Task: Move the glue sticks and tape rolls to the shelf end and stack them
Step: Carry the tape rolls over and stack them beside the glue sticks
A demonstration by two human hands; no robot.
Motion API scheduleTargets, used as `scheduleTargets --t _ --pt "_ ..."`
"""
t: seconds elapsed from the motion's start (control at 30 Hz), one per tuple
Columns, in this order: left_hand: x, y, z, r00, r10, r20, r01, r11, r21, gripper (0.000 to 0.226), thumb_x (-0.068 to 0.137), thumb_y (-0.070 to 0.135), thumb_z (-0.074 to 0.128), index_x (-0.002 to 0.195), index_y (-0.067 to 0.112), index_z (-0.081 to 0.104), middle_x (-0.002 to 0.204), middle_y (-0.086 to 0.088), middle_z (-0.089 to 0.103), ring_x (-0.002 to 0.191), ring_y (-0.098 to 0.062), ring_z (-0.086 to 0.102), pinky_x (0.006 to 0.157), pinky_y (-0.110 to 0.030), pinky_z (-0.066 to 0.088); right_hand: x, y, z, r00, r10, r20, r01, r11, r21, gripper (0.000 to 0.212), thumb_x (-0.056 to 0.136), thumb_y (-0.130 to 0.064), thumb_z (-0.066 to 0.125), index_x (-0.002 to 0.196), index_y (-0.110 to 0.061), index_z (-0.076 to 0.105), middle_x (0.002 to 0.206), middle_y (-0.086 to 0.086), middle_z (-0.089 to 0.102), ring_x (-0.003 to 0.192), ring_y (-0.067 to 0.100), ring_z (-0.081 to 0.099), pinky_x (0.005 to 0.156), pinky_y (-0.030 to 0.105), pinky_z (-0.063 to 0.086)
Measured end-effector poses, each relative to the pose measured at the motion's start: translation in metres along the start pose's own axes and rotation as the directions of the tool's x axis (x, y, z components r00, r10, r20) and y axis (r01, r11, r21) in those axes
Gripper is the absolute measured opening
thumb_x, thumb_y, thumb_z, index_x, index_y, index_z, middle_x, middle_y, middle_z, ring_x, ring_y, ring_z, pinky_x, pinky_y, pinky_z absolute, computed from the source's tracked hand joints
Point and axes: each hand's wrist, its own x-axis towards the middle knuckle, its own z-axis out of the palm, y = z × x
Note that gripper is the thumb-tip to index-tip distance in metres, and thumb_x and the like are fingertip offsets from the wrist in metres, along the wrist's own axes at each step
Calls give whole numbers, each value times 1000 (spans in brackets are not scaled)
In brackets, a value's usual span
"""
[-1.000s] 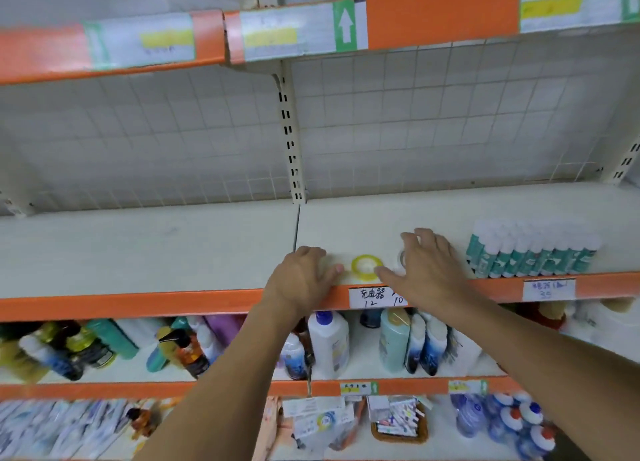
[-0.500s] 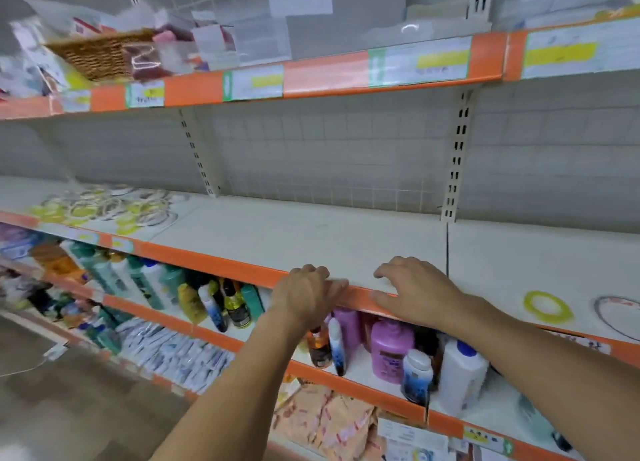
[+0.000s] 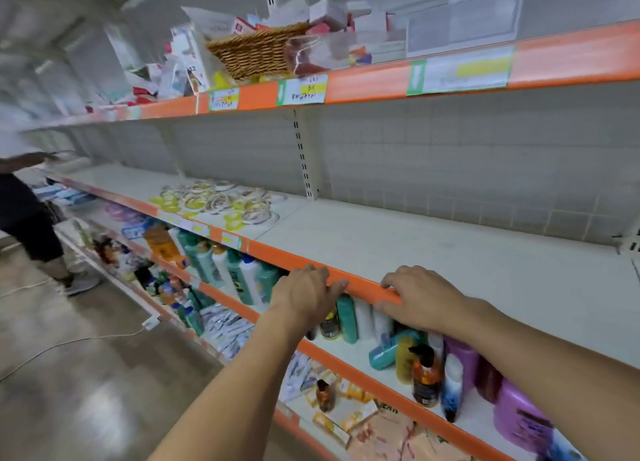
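Head cam: the view has swung left since a sec ago. Then the hands were by a yellow tape roll and the glue sticks; now those are out of view. Left hand [image 3: 306, 296] and right hand [image 3: 420, 299] rest on the orange shelf edge [image 3: 360, 282], fingers loosely curled, holding nothing. A pile of tape rolls [image 3: 221, 202] lies far off to the left on the same shelf [image 3: 450, 252]. I think the person is heading to that pile w/ empty hands, so nothing gets moved this trip yet.
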Motion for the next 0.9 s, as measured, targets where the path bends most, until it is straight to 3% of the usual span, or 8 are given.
scheduleTargets --t 0.17,0.23,0.4,0.7,0.9 --pt "17 -50 -1 998 -58 -1 58 998 -15 53 100 58 32 114 13 56 113 -8 56 105 -29 55 84 -40 46 53 -33 8 997 -57 43 57 998 3 52 92 -56 51 132 -24 56 119 3 57 110 23 54 91 35 44" --pt "26 -70 3 997 -74 -16 74 997 -27 52 99 59 32 117 16 57 112 -7 57 104 -28 56 81 -39 47 76 -46 10 996 -79 51 79 997 7 50 91 -56 53 130 -24 56 116 3 57 107 22 55 89 36 46" --pt "52 -118 9 991 -126 -38 123 990 -68 54 98 61 33 123 19 57 119 -5 58 106 -26 58 86 -44 51 136 -72 16 991 -124 60 121 992 38 49 89 -57 54 125 -24 59 114 2 58 105 22 56 88 36 47" --pt "118 -206 6 974 -227 -1 226 972 -70 58 99 60 34 129 14 53 129 -8 55 114 -28 56 91 -43 50 262 -115 17 979 -188 85 187 982 20 57 90 -56 54 136 -23 52 130 3 55 119 24 53 98 37 44" --pt "165 -260 2 963 -268 -15 266 960 -89 60 98 61 34 131 15 53 129 -9 56 117 -29 54 92 -44 49 338 -140 16 974 -214 76 215 977 0 57 89 -58 55 133 -22 55 129 3 56 120 24 53 96 37 46"
